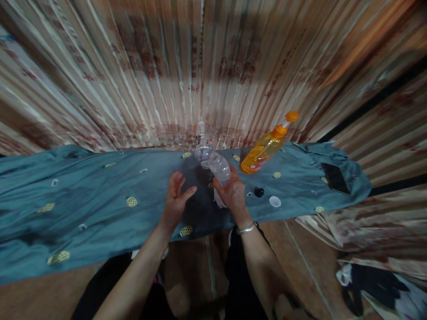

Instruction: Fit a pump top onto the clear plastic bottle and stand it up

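My right hand (233, 193) is wrapped round a small clear plastic bottle (220, 167). The bottle leans with its neck up and to the left. Just behind its neck stands a clear cup (203, 140) with dark and orange print; whether the two touch I cannot tell. My left hand (175, 195) is empty, fingers and thumb apart, to the left of the bottle. Something white and thin, like paper (219, 199), shows on the cloth beside my right hand. A black cap-like piece (259, 192) and a round white lid (275, 201) lie to the right.
A pump bottle of orange-yellow liquid (265, 151) stands behind my right hand. A dark flat phone-like object (335, 178) lies at the right end of the blue-green cloth (100, 191). Patterned curtains (173, 80) hang close behind. Dark fabric items (376, 284) lie at the lower right.
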Tool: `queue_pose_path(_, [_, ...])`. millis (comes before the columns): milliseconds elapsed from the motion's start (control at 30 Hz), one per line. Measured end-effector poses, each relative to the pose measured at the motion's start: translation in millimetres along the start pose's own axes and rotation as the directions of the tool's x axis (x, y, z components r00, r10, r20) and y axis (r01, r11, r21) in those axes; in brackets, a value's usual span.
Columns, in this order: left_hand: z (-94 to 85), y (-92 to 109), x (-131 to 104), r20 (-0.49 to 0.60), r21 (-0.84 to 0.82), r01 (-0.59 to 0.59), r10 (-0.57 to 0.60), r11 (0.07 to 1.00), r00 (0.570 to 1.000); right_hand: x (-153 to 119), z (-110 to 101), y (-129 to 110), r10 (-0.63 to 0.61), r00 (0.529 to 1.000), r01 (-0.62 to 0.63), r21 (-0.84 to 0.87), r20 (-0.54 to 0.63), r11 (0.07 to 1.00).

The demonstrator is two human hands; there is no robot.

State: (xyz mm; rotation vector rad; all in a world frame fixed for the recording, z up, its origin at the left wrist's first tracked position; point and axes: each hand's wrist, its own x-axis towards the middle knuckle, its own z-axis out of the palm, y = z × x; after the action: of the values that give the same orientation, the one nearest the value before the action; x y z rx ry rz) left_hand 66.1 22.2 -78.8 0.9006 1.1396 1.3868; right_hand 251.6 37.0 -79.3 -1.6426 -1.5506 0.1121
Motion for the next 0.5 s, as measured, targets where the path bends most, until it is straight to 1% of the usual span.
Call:
queue_pose_path(100, [-9.7, -6.6, 3.7, 0.009, 0.078, 0.002, -0.003, 0.997, 1.0, -0.5, -1.5, 2.4, -0.02, 1.0, 0.02, 0.015, 0.012, 1.0])
queue_pose_path(167, [-12.5, -10.9, 3.3, 0.032, 0.125, 0.009, -0.013, 0.992, 0.999, -1.2, -2.4, 4.9, -0.027, 1.0, 0.027, 0.019, 0.013, 0.999])
queue_pose_path(367, [-6.2, -21.9, -5.8, 0.142, 0.248, 0.0, -0.036, 0.969, 0.989, -2.1, -4.8, 11.7, -0.048, 0.999, 0.047, 0.041, 0.021, 0.998])
queue_pose_path(500, [-6.2, -28.8, -10.5, 0.195, 0.327, -0.039, -0.027, 0.944, 0.981, -0.3, -8.9, 14.8, -0.002, 1.0, 0.001, 0.033, 0.025, 0.999])
